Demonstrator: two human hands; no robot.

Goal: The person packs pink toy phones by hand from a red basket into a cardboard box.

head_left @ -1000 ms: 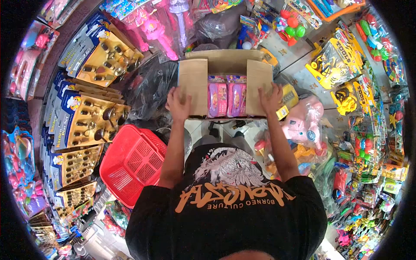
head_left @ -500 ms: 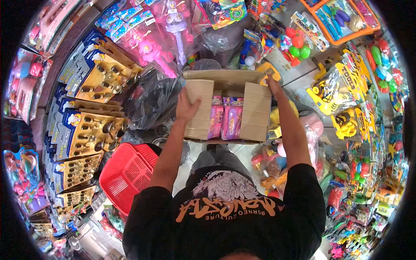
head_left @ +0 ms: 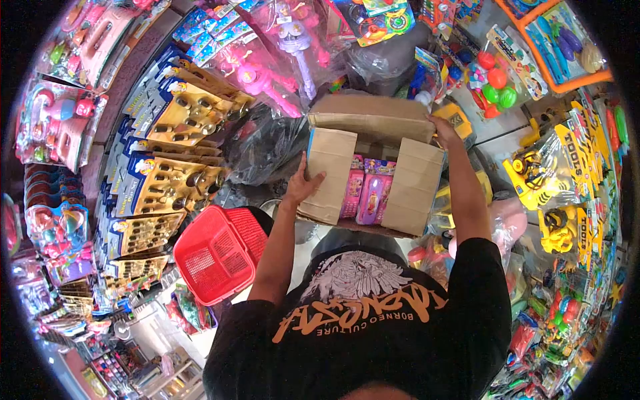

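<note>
An opened cardboard box (head_left: pixel 327 175) is in front of my body, its side flaps folded partly over the top and its back flap (head_left: pixel 370 113) raised. Pink and purple packaged toys (head_left: pixel 375 199) show in the gap between the flaps. My left hand (head_left: pixel 305 185) grips the box's left side, with the thumb on the left flap and the fingers along the edge. At the far right corner, my right hand (head_left: pixel 445 131) is closed around the cardboard by the back flap. Its fingers are partly hidden behind the box.
A red plastic basket (head_left: pixel 220 253) stands at my left. Kitchen play sets (head_left: pixel 187 177) hang beyond it. Pink dolls in plastic (head_left: pixel 263 73) hang at the far side. Yellow toy vehicles (head_left: pixel 533 167) hang at right, and a black plastic bag (head_left: pixel 260 150) lies behind the basket.
The box and both hands appear shifted right and slightly tilted in view, while the surroundings have shifted too as the head turned. Both hands keep their places on the box.
</note>
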